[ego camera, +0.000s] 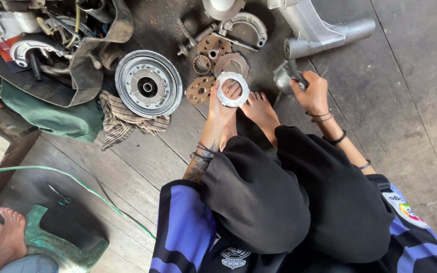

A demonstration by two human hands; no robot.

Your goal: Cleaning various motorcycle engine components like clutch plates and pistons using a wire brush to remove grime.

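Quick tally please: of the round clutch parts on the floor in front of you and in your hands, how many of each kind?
Flat ring plates: 2, one held by the left hand (silver ring), one on the floor (rusty ring)
Holed rusty discs: 2 (upper disc, lower disc)
Small toothed ring: 1
Large silver drum: 1
Metal part in right hand: 1
Total: 7

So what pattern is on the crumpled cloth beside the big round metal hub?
Brown-and-cream checked cloth, clearest in the head view.

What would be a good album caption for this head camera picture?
Squatting on a plank floor, a person's left hand holds a flat metal ring, the right hand a grey metal part.
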